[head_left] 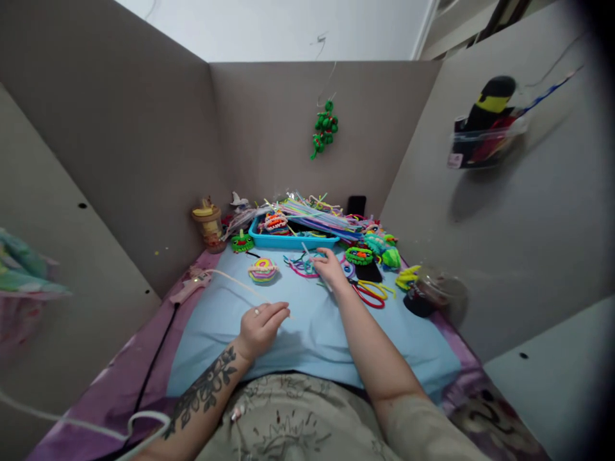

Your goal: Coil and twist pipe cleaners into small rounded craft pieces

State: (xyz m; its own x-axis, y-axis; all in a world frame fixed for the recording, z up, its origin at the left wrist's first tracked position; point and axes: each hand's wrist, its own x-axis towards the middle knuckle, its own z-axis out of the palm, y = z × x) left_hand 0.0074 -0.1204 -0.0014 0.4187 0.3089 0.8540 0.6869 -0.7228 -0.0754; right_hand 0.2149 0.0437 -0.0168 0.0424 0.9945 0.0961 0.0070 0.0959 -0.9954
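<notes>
My left hand [263, 328], closed in a pinch, holds a cream pipe cleaner [237, 282] that stretches up and left. My right hand [330, 267] is farther forward with fingers bent together. A pale thin stick [305, 250] shows at its fingertips; whether the fingers grip it is hard to tell. Under and beside that hand lie loose blue and pink pipe cleaner pieces [300, 264]. Left of them rests a round pastel piece [264, 270] of coiled pipe cleaners. Scissors with red handles [369, 296] lie right of my right wrist.
Behind, a blue tray [293, 242] bears piled pipe cleaners [317, 216]. A pink glue gun [191, 285] with a black cord lies left. A cup [209, 227] stands back left, and a clear-and-black container [425, 294] lies right. Grey panels enclose three sides.
</notes>
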